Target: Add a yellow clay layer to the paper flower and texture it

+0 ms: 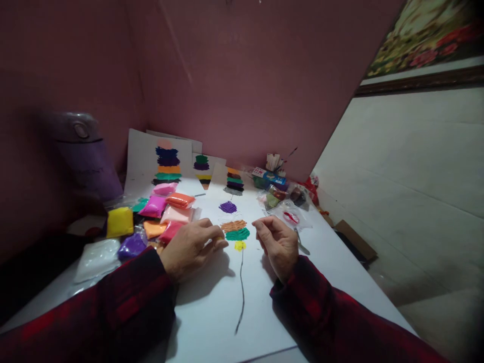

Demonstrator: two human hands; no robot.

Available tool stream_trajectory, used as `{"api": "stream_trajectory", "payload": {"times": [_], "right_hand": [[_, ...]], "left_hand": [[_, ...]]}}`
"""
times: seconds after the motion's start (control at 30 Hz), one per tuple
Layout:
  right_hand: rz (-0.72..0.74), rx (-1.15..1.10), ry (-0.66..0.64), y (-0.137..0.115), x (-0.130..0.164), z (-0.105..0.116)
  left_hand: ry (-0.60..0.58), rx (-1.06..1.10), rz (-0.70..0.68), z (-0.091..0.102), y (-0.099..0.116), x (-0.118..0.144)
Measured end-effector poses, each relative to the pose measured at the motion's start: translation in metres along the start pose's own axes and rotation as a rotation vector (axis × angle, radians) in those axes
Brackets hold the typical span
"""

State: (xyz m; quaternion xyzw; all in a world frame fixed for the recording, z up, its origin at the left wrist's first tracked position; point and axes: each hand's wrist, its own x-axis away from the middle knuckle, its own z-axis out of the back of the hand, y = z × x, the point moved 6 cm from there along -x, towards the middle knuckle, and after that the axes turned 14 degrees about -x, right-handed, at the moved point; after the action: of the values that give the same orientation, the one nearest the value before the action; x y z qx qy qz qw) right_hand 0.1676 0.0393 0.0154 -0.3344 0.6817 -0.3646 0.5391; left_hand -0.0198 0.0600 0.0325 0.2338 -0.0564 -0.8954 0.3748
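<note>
My left hand [194, 246] hovers just left of a coloured design on white paper, fingers curled together; a hint of yellow shows at the fingertips, too small to name. On the other side, my right hand [279, 244] has thumb and forefinger pinched, and whatever is between them cannot be made out. Between the hands lie an orange-brown band [233, 226], a green band [237, 234] and a small yellow patch [240, 245], textured like soft clay. A purple patch [228, 207] sits above them. Below the yellow runs a thin dark line [242, 287].
Bagged coloured clay packs [155, 205] are piled at the left, near a purple bottle [85, 156]. Sheets with coloured bands [141, 156] lean against the wall. To the right are a small box [269, 176], plastic bags [291, 209] and a grey tool [302, 247].
</note>
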Motion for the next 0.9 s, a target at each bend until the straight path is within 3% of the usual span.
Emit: {"api": "stream_trajectory", "payload": {"times": [0.13, 0.23, 0.33, 0.4, 0.47, 0.53, 0.73, 0.9], "right_hand": [[-0.005, -0.001, -0.008, 0.000, 0.000, 0.000], [-0.007, -0.003, -0.013, 0.000, 0.000, -0.001], [-0.002, -0.002, -0.015, -0.002, 0.000, -0.002], [0.005, -0.002, -0.018, -0.003, 0.000, -0.003], [0.012, 0.010, -0.033, -0.004, 0.001, -0.004], [0.024, 0.046, -0.056, -0.006, 0.003, -0.006], [0.117, 0.171, -0.208, -0.015, 0.013, -0.018], [0.123, 0.189, -0.220, -0.017, 0.015, -0.020]], "left_hand": [[0.058, -0.206, 0.151, 0.004, -0.010, 0.002], [0.116, -0.130, 0.262, 0.009, -0.018, 0.003], [0.152, -0.026, 0.273, 0.008, -0.016, 0.004], [0.154, 0.164, 0.257, 0.004, -0.011, 0.004], [0.118, 0.495, 0.263, -0.005, -0.003, 0.005], [0.007, 0.733, 0.280, -0.017, 0.008, 0.006], [-0.184, 1.139, 0.392, -0.037, 0.027, 0.013], [-0.195, 1.468, 0.436, -0.045, 0.024, 0.012]]}}
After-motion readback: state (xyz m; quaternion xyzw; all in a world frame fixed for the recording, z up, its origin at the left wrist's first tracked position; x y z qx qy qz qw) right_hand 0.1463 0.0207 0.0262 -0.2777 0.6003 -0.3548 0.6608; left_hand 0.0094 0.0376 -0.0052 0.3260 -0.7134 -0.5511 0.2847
